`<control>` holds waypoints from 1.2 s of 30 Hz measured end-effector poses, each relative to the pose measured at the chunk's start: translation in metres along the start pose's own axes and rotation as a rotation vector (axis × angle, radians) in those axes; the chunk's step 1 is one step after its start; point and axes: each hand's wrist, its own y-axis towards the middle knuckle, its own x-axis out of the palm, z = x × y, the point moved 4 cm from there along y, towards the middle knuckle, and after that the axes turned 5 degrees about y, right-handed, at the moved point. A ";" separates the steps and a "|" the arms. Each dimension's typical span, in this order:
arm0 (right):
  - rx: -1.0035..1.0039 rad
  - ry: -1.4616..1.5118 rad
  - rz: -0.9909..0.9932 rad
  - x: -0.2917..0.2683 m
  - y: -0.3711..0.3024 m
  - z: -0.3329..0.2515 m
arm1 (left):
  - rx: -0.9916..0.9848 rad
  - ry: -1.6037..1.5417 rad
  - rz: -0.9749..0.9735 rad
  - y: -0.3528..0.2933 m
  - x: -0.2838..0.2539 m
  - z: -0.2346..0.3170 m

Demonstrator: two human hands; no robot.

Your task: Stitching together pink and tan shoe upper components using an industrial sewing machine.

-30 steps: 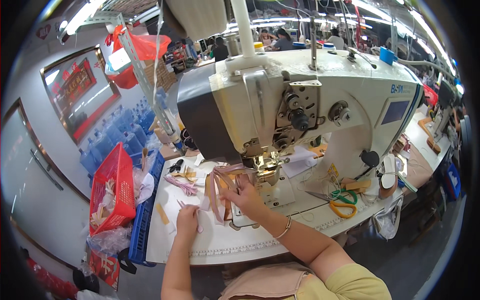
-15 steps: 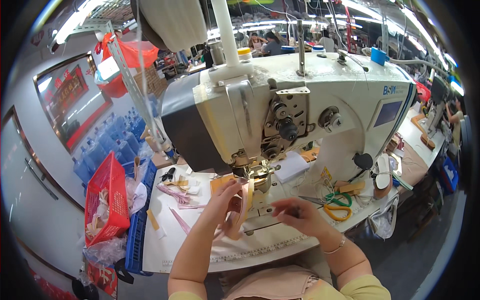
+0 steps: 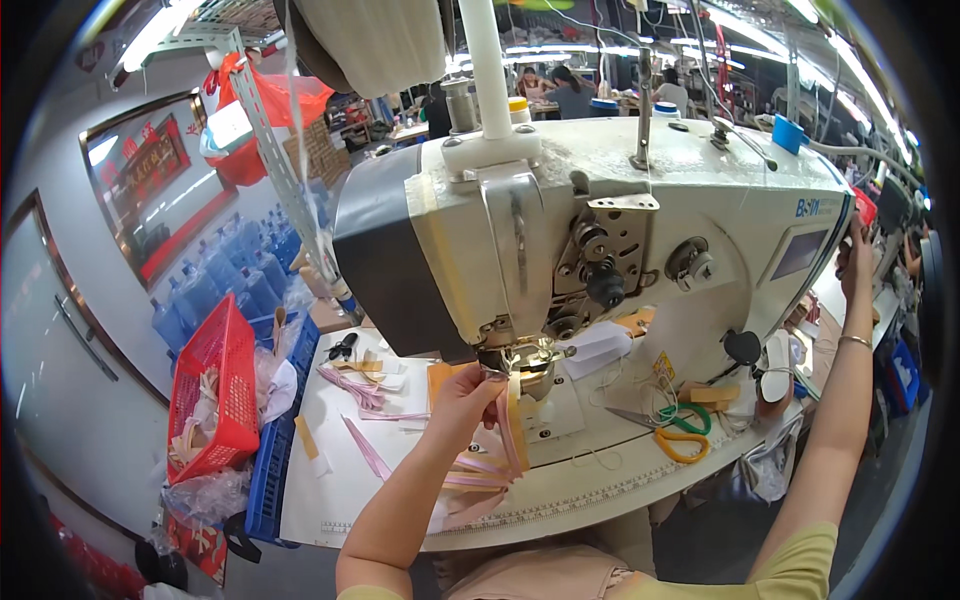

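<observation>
A white industrial sewing machine (image 3: 640, 190) stands over the table. Beside its brass-coloured needle area (image 3: 530, 362), my left hand (image 3: 468, 405) pinches a curved strip (image 3: 515, 430) in tan and pink. Loose pink and tan ends of the strips hang below that hand onto the table's front. Stretched far to the right, my right hand (image 3: 857, 258) is at the machine's right end, its fingers curled against the far side. What those fingers grip is hidden by the machine's end.
Scissors with orange and green handles (image 3: 682, 446) lie right of the needle plate. Pink strips (image 3: 365, 388) and small cut pieces lie to the left. A red basket (image 3: 215, 390) and a blue crate (image 3: 270, 440) stand beside the table's left edge. A ruler scale (image 3: 420, 522) runs along the front.
My right hand has left the space beside the needle and reached up to the machine's right end. My left hand still holds the strip by the needle. The view has shifted slightly.
</observation>
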 end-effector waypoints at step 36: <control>0.739 0.181 -1.194 0.217 -0.431 0.075 | 0.114 0.004 0.054 -0.028 0.021 -0.013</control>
